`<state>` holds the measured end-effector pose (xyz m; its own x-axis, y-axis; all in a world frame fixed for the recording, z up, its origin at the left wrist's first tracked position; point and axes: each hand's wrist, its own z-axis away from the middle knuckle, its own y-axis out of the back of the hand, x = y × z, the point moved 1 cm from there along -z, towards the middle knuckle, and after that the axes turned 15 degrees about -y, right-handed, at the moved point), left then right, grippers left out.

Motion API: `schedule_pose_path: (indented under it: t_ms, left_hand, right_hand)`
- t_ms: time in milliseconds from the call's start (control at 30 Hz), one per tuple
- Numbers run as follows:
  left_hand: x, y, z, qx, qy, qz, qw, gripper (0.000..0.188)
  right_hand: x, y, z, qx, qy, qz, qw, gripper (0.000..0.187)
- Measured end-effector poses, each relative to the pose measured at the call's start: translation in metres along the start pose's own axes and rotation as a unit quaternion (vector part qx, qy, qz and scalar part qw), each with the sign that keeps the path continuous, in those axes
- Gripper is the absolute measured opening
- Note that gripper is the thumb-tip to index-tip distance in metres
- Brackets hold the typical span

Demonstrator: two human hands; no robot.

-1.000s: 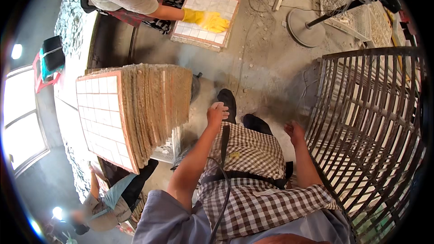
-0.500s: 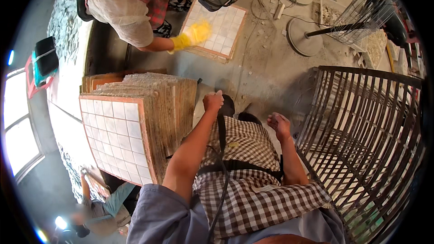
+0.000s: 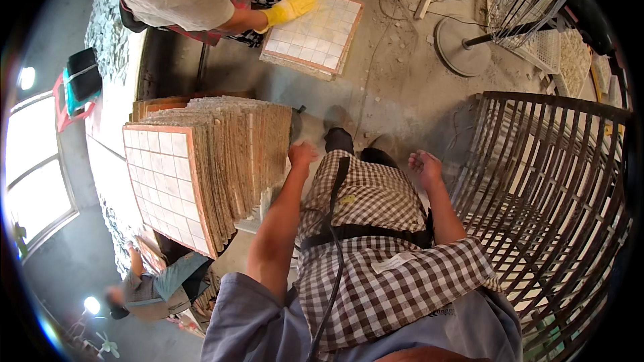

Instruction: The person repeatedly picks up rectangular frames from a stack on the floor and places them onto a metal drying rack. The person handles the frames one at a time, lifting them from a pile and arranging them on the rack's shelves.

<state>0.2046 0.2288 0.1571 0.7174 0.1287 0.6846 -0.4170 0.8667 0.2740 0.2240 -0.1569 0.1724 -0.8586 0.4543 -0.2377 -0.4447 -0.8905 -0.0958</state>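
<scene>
My left hand (image 3: 304, 153) is loosely closed with nothing visible in it, near the right side of a stack of upright boards (image 3: 228, 154). The front board carries a grid of white square tiles (image 3: 164, 181) edged in orange-brown. Out to the right, my right hand (image 3: 424, 162) hangs in the air with its fingers half curled and slightly apart, holding nothing. It is nearest to a dark brown slatted rack (image 3: 537, 181). Between my arms lies a brown-and-white checked apron (image 3: 376, 208), with a dark cable (image 3: 332, 275) running down over it.
Ahead, a co-worker's yellow-gloved hand (image 3: 294, 10) rests on a flat tiled board (image 3: 315, 37). A round-based stand (image 3: 463, 47), loose cables and scattered chips lie on the floor to the far right. Another person (image 3: 157, 288) bends at the lower left.
My left hand has drawn back and left, toward the boards. My right hand has shifted slightly right. The co-worker's gloved hand has moved farther from me on the flat board.
</scene>
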Motion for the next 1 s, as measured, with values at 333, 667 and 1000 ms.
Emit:
schedule_pose_path:
  t_ms: [333, 667, 1000]
  left_hand:
    - [0.022, 0.018, -0.105, 0.016, -0.142, -0.041, 0.989, 0.021]
    - [0.075, 0.019, -0.256, 0.054, -0.280, -0.309, 0.907, 0.038]
    - [0.141, -0.009, -0.377, 0.057, -0.260, -0.324, 0.908, 0.053]
  right_hand:
    - [-0.017, -0.097, -0.038, -0.040, -0.002, 0.119, 0.992, 0.021]
    - [-0.003, -0.238, -0.158, -0.010, 0.053, 0.242, 0.969, 0.047]
    - [-0.022, -0.333, -0.226, 0.025, 0.136, 0.144, 0.980, 0.059]
